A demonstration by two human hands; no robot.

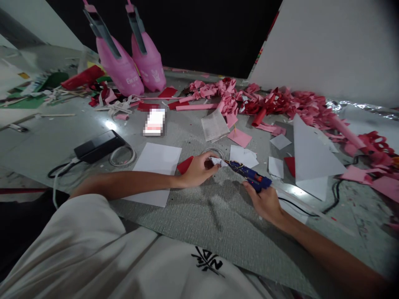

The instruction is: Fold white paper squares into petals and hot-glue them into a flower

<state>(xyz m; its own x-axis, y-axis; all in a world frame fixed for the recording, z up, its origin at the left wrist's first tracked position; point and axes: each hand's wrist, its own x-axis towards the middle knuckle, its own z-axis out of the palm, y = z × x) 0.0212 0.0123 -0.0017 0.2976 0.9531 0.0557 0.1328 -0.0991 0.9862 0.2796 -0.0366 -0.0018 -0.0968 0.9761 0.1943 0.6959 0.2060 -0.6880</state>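
My left hand [198, 169] pinches a small folded piece of white paper [219, 161] between thumb and fingers, above the table. My right hand [266, 204] is wrapped around the handle of a blue hot glue gun [250, 174], whose tip points left and meets or nearly meets the paper; I cannot tell which. A long clear glue stick [314, 207] sticks out of the gun's rear. Just behind my left hand lies a clear ring-shaped roll [213, 152], partly hidden. A red paper piece [185, 165] lies beside that hand, on white sheets [157, 158].
Two pink bottles [149, 62] stand at the back left. Pink and red paper flowers [280, 101] line the back and right. A black power bank [99, 145] with a cable and a tape roll [122, 155] lie left. A black cord [336, 195] crosses the right side.
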